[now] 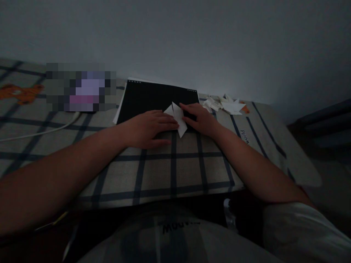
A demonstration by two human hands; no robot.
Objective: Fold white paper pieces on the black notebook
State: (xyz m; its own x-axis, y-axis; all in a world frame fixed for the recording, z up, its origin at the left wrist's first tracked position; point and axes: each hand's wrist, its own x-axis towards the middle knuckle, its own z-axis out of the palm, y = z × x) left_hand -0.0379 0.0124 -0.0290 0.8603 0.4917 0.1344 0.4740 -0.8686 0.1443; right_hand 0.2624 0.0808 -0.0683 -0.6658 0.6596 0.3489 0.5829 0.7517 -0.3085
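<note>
A small piece of folded white paper [178, 116] lies on the near part of a black spiral-hole pad [156, 95], its lower point reaching past the pad's near edge. My left hand [149, 128] lies flat from the left, fingers stretched out, with fingertips on the paper and the thumb apart on the cloth. From the right comes my right hand [199, 118]; its index finger and thumb are spread and touch the paper's right edge. The paper's left part is partly hidden under my left fingers.
A checked cloth [161, 171] covers the table against a pale wall. Several folded white paper pieces [229, 105] lie right of the pad, near a small orange thing [245, 108]. At left are a blurred-out device [89, 91], its white cable [52, 133] and an orange shape [23, 94].
</note>
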